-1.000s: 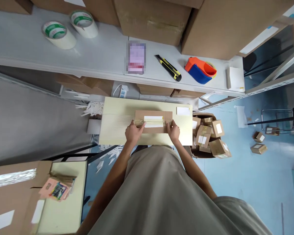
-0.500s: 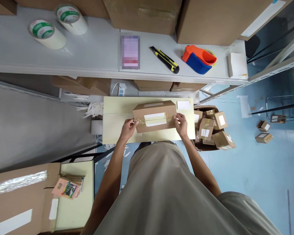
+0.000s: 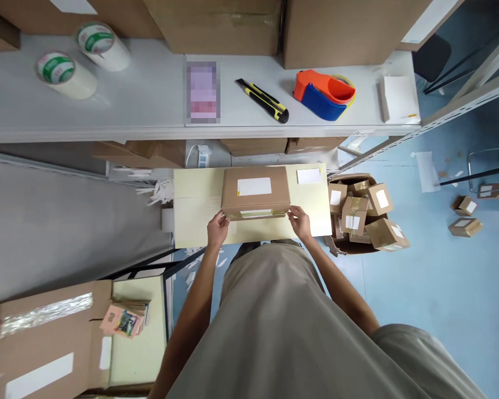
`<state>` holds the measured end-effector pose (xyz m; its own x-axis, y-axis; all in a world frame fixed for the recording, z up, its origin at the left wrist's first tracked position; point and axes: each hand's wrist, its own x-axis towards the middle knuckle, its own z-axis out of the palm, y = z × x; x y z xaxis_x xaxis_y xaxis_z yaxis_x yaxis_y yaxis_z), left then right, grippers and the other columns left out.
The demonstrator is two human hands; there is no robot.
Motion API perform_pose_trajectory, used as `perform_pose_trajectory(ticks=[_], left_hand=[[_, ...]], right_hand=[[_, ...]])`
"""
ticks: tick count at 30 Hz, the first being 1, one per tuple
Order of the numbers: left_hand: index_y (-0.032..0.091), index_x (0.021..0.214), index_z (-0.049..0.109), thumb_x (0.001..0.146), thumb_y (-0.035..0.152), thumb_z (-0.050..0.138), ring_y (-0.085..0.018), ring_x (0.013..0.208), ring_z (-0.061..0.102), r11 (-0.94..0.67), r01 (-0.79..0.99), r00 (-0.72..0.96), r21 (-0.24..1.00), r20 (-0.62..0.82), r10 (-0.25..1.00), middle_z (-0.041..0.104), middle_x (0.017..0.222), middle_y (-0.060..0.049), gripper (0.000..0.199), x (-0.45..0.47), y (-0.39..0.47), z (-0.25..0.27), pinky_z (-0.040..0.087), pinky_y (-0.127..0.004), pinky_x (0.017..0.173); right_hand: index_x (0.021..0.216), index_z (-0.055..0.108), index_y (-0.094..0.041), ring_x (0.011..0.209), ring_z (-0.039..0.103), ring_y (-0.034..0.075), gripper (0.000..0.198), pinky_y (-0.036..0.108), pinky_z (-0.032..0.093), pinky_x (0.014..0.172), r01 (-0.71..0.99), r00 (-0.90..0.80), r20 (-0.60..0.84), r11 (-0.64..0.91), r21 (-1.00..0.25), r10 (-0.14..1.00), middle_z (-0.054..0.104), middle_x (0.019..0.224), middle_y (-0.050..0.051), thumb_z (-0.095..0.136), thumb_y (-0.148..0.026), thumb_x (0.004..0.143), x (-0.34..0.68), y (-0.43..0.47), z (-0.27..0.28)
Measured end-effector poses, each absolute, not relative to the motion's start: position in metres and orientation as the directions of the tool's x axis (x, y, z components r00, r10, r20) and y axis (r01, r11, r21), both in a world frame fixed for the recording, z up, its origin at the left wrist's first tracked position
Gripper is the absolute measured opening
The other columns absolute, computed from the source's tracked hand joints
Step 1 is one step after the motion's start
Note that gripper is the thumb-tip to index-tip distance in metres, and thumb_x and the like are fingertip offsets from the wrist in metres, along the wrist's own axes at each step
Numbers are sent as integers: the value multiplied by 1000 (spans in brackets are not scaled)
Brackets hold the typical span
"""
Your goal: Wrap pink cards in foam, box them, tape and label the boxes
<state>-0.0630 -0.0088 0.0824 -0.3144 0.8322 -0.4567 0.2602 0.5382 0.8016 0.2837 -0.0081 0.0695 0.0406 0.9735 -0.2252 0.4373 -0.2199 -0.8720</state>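
Note:
A cardboard box (image 3: 255,202) rests on the pale yellow table (image 3: 195,221) in front of me. One white label (image 3: 254,186) shows on its upper face, and another white label lies along the front face near a strip of clear tape. At the box's lower left corner, my left hand (image 3: 218,228) grips the edge with fingers pinched. My right hand (image 3: 299,221) holds the lower right corner the same way. Beside the box on the table lies a separate white label slip (image 3: 309,176).
On the shelf above are a box cutter (image 3: 263,101), an orange and blue tape dispenser (image 3: 324,95), tape rolls (image 3: 66,76) and a stack of white labels (image 3: 399,100). A carton of small boxes (image 3: 355,213) stands right of the table. Booklets (image 3: 125,320) lie at lower left.
The box has been tipped so its labelled top now faces up and the taped face has turned toward me. Both hands have stayed at its ends. The view has shifted slightly.

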Motion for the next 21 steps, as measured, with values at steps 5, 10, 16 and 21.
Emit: perform_pose_trajectory(ticks=[5, 10, 16, 21], left_hand=[[17, 137, 74, 81, 14, 62, -33, 136, 76, 647, 277, -355, 711, -550, 756, 81, 138, -15, 57, -57, -21, 74, 57, -50, 124], [11, 173, 45, 75, 7, 63, -37, 166, 49, 594, 493, -423, 636, -421, 802, 56, 173, -22, 100, -51, -28, 90, 37, -55, 141], [14, 183, 24, 93, 12, 58, -31, 179, 22, 213, 725, -239, 655, -51, 970, 28, 190, -16, 97, 29, 12, 123, 22, -51, 148], [13, 183, 22, 99, 18, 59, -33, 179, 20, -28, 680, 113, 732, -67, 991, 23, 191, -18, 91, 140, 63, 112, 20, -53, 148]], right_hand=[[131, 84, -23, 107, 83, 28, 48, 45, 75, 88, 356, -34, -318, -285, -890, 948, 75, 146, 16, 56, -53, 106, 282, -27, 39], [131, 82, -22, 117, 81, 32, 50, 49, 74, 95, 320, -32, -352, -324, -890, 936, 78, 143, 18, 61, -58, 104, 304, -27, 30], [127, 79, -18, 118, 80, 34, 58, 54, 70, 99, 301, 262, -310, -383, -873, 914, 80, 136, 23, 62, -68, 103, 360, 20, 24], [131, 78, -13, 122, 78, 34, 55, 51, 67, 105, 362, 367, -267, -401, -842, 891, 76, 141, 27, 61, -60, 107, 398, 72, 13]])
